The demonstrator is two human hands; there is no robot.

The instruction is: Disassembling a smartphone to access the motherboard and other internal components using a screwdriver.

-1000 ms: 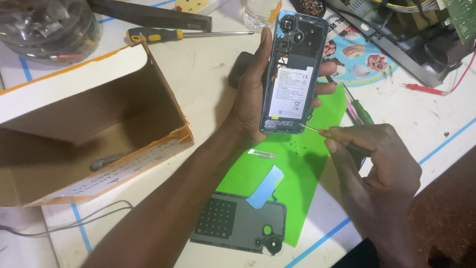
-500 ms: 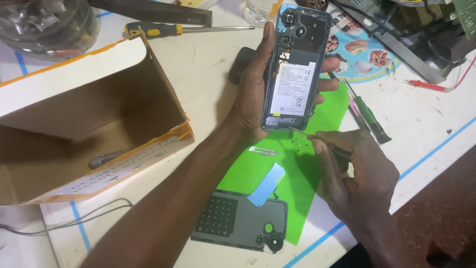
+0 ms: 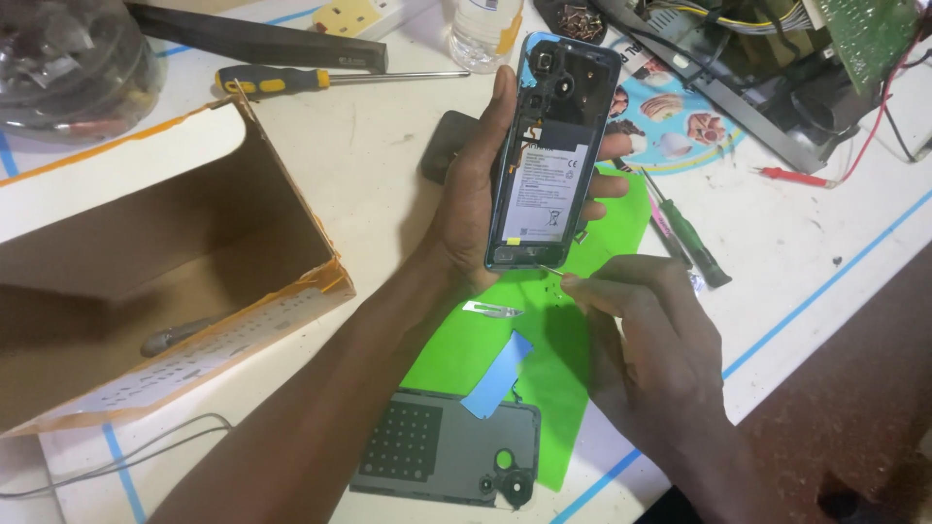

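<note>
Currently the left hand (image 3: pixel 476 209) grips an opened phone (image 3: pixel 551 160), back cover off, battery side up, held upright above the table (image 3: pixel 388 126) at about 12 o'clock from the green mat (image 3: pixel 582 388). Thumb runs along the phone's left edge, fingertips (image 3: pixel 612 147) wrap around the right edge, so the fingers are clamped on the frame from both sides. Right hand (image 3: pixel 646 359) sits at 5 o'clock from the phone, over the mat, thumb and forefinger pinched together on a thin metal tool (image 3: pixel 553 271); its tip is right at the phone's bottom edge, touching or just short, can't tell which. Remaining right fingers are curled under. Loose blade (image 3: pixel 492 310) lies on the mat at 7 o'clock from the phone. Blue strip (image 3: pixel 497 376) sits further down, overlapping the mat edge and the grey back cover (image 3: pixel 437 456), which lies face down at 6 o'clock, camera ring at its lower right corner. Green screwdriver (image 3: pixel 694 238) lies at 3 o'clock from the phone, half on the mat, with a pink tool just beside it. Open cardboard box (image 3: pixel 194 243) lies on its side at 9 o'clock, some tool inside it. Yellow-black screwdriver (image 3: pixel 320 80) lies at 11 o'clock, beyond the box. Bottle (image 3: pixel 482 34) stands at 12 o'clock, behind the phone's top. Circuit board and wires (image 3: pixel 835 39) at 1 o'clock, red probe (image 3: pixel 791 177) near them.
</note>
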